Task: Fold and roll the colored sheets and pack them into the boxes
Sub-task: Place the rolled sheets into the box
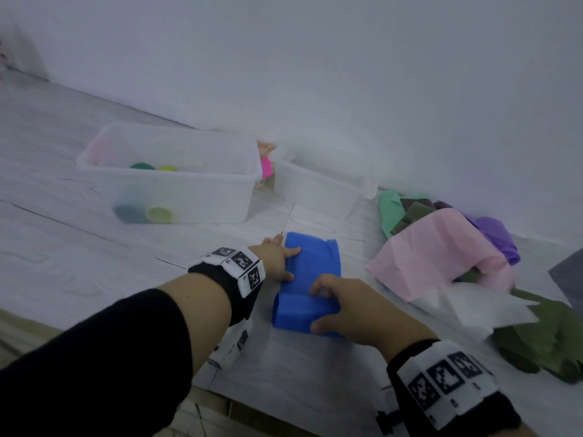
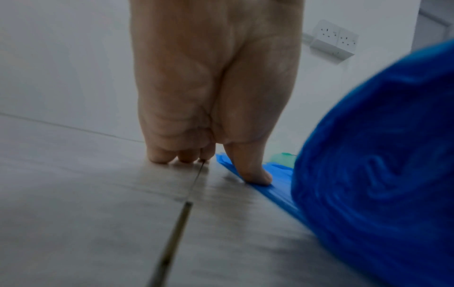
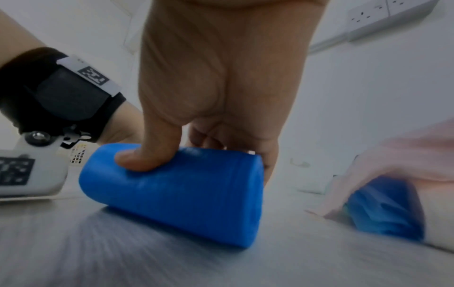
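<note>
The right hand (image 1: 339, 305) was nearest, curled over the rolled end of the blue sheet (image 1: 310, 279), thumb on the near face and fingers wrapped over the top, gripping the roll against the floor (image 1: 94, 247). The roll looked loose and open at its left end, so any slackening of that grip would likely have let it spring back. Just beyond, the left hand (image 1: 277, 257) lay flat with fingers straight: the thumb (image 2: 253, 170) pressed the left edge of the unrolled flat part, while the other fingers rested on the bare floor beside it. With only that edge pinned, the far right corner was free, and the roll might have run skewed or coned. To the right, a heap of loose sheets (image 1: 441, 253) in pink, green, purple and white lay near; a sideways drift could have caught the pink one. Farther off stood the large clear box (image 1: 94, 162), already holding several colored rolls, with a smaller clear box (image 1: 356, 181) to its right, both against the wall. An overly fat or uneven roll could fit poorly beside those already packed.
</note>
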Demonstrator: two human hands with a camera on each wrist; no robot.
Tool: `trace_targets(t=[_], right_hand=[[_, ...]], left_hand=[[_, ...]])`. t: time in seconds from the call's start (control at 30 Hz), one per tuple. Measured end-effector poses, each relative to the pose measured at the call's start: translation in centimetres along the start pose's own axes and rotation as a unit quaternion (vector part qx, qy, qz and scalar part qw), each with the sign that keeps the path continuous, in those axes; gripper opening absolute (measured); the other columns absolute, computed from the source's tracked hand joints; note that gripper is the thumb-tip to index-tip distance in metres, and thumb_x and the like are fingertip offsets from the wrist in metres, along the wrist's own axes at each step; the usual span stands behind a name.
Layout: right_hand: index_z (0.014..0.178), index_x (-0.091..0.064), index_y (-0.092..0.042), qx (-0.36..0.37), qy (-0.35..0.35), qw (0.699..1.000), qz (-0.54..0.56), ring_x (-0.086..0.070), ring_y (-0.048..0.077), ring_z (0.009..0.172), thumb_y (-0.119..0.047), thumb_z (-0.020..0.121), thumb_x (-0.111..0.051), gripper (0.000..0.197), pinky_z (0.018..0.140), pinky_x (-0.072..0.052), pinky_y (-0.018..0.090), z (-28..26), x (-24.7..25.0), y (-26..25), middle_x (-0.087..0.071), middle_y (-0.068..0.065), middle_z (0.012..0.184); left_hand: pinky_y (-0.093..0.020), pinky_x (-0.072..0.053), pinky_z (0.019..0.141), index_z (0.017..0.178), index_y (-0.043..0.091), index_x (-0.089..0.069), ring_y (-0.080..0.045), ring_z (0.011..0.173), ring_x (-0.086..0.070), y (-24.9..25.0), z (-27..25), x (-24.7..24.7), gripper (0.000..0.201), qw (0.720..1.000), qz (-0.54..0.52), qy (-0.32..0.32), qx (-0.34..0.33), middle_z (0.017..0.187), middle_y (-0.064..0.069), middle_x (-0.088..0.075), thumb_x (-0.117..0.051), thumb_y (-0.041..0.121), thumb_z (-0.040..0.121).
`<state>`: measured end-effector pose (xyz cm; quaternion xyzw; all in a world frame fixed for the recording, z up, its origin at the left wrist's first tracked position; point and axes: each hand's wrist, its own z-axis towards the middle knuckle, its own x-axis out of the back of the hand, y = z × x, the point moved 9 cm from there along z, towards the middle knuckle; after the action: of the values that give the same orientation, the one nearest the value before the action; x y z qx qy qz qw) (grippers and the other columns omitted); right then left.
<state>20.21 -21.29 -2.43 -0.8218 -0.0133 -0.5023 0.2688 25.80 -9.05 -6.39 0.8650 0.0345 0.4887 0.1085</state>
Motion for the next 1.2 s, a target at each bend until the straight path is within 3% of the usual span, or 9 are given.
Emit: trace_targets(t=[0.1, 0.27, 0.33, 0.47, 0.53, 0.6, 0.67, 0.93, 1.2], right_hand=[[0.113, -0.055, -0.03, -0.013, -0.021, 1.0, -0.003, -0.053, 0.01, 0.098, -0.039, 0.087, -0.062, 0.028, 0.087, -0.042, 0.025, 0.3, -0.1, 0.2, -0.056, -0.008, 0.112], [0.116, -0.058, -0.021, -0.054, -0.029, 0.996, -0.07, -0.052, 0.019, 0.104, -0.041, 0.097, -0.043, 0.032, 0.096, -0.041, 0.034, 1.4, 0.1, 0.0, -0.058, 0.0, 0.112], [0.116, -0.059, -0.024, -0.066, -0.002, 0.988, -0.137, -0.048, 0.022, 0.107, -0.045, 0.096, -0.045, 0.032, 0.094, -0.039, 0.032, 1.8, 0.5, -0.1, -0.054, 0.002, 0.112], [0.101, -0.059, -0.025, -0.066, 0.107, 0.989, -0.077, -0.048, 0.013, 0.086, -0.035, 0.088, -0.063, 0.017, 0.077, -0.038, 0.024, 1.9, 1.8, -1.0, -0.046, -0.003, 0.096], [0.111, -0.062, -0.025, -0.055, 0.091, 0.989, -0.102, -0.051, 0.014, 0.091, -0.041, 0.087, -0.063, 0.029, 0.079, -0.039, 0.023, 1.8, 1.2, -1.2, -0.05, -0.002, 0.1], [0.127, -0.054, -0.029, -0.037, 0.073, 0.982, -0.168, -0.047, 0.017, 0.107, -0.054, 0.08, -0.063, 0.054, 0.09, -0.038, 0.028, 1.5, 0.7, -1.2, -0.05, -0.002, 0.116], [0.135, -0.044, -0.031, -0.019, 0.067, 0.969, -0.237, -0.041, 0.018, 0.114, -0.056, 0.08, -0.061, 0.063, 0.098, -0.034, 0.033, 1.4, 0.4, -1.4, -0.048, -0.002, 0.125], [0.123, -0.049, -0.034, -0.015, 0.015, 0.998, -0.051, -0.049, 0.016, 0.111, -0.037, 0.079, -0.071, 0.049, 0.098, -0.039, 0.03, 1.2, 0.6, 0.2, -0.052, -0.008, 0.125], [0.126, -0.053, -0.024, -0.049, -0.042, 0.995, -0.079, -0.05, 0.019, 0.11, -0.041, 0.098, -0.041, 0.035, 0.097, -0.037, 0.032, 1.8, -0.3, 0.8, -0.054, 0.001, 0.125]], left_hand=[[-0.046, -0.012, 0.117, 0.15, 0.038, -0.003, -0.029, 0.146, 0.008, 0.0, 0.1, -0.2, 0.076, 1.0, 0.004, -0.012, 0.005, 0.158, -0.007, 0.017, -0.054, 0.039, 0.093], [-0.045, -0.011, 0.118, 0.15, 0.037, -0.003, -0.03, 0.146, 0.007, 0.3, -0.3, 0.0, 0.076, 1.0, 0.013, -0.013, 0.0, 0.158, -0.009, 0.016, -0.053, 0.041, 0.093], [-0.046, -0.011, 0.118, 0.15, 0.036, -0.003, -0.029, 0.146, 0.007, 0.3, -0.2, 0.0, 0.076, 1.0, 0.019, -0.016, 0.003, 0.158, -0.008, 0.016, -0.052, 0.041, 0.094], [-0.045, -0.009, 0.118, 0.151, 0.034, -0.003, -0.028, 0.146, 0.008, 0.1, 0.0, -0.1, 0.076, 1.0, 0.004, -0.02, 0.007, 0.158, -0.007, 0.016, -0.052, 0.041, 0.094], [-0.045, -0.008, 0.118, 0.151, 0.034, 0.0, -0.028, 0.146, 0.009, 0.0, 0.2, -0.2, 0.072, 1.0, -0.001, -0.025, 0.015, 0.158, -0.006, 0.018, -0.047, 0.04, 0.097], [-0.045, -0.006, 0.118, 0.151, 0.033, 0.001, -0.029, 0.146, 0.009, -0.1, 0.3, -0.2, 0.067, 0.999, -0.003, -0.029, 0.019, 0.157, -0.007, 0.019, -0.041, 0.039, 0.099], [-0.045, -0.004, 0.117, 0.151, 0.032, 0.002, -0.03, 0.146, 0.008, -0.3, 0.3, -0.2, 0.064, 0.999, -0.005, -0.034, 0.019, 0.157, -0.007, 0.019, -0.037, 0.038, 0.101], [-0.047, -0.007, 0.118, 0.151, 0.033, -0.006, -0.034, 0.145, 0.009, 0.4, -0.7, 0.0, 0.063, 1.0, -0.009, -0.03, 0.005, 0.158, -0.01, 0.015, -0.042, 0.035, 0.1], [-0.045, -0.004, 0.118, 0.15, 0.037, -0.005, -0.029, 0.145, 0.013, 1.1, -2.1, 0.5, 0.063, 0.999, -0.009, -0.044, -0.004, 0.157, -0.007, 0.021, -0.037, 0.013, 0.101]])
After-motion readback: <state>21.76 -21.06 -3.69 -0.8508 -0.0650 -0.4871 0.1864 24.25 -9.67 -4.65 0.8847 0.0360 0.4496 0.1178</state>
